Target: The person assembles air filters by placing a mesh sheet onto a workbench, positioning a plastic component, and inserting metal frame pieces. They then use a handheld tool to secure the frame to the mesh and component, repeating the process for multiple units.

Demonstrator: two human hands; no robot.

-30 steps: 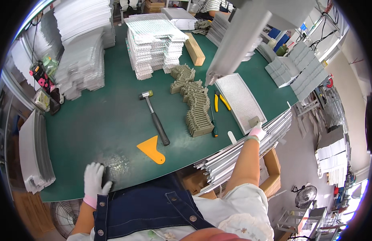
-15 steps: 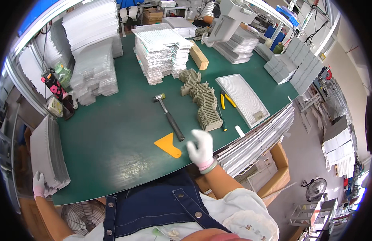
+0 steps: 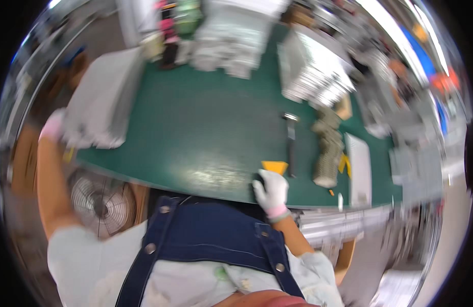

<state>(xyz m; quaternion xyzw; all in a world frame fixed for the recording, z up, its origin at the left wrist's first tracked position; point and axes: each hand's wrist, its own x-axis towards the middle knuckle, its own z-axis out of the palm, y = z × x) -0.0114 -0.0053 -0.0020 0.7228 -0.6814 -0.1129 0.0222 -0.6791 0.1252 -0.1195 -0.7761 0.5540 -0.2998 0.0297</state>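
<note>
Through the head view, blurred though it is, I find the stack of pale grey sheets (image 3: 101, 97) lying along the table's (image 3: 195, 115) left edge, its near end by the near left corner. My left hand (image 3: 53, 124) is at the stack's outer side; its fingers are lost in blur and partly behind the sheets, so I can't tell how far they are spread or whether they grip anything. My right hand (image 3: 272, 190) is over the near edge, right of its middle, thumb well apart from loosely curved fingers, with nothing visible in its grasp. It is just beside the yellow scraper (image 3: 275, 167), though I can't tell whether they touch. The hammer (image 3: 291, 146) lies beyond, toward the right edge. I'd judge each sheet light, thin and bendable, apt to slide on its neighbours and crease at a corner, the whole stack heavier; I'd take hold flat along the long sides.
</note>
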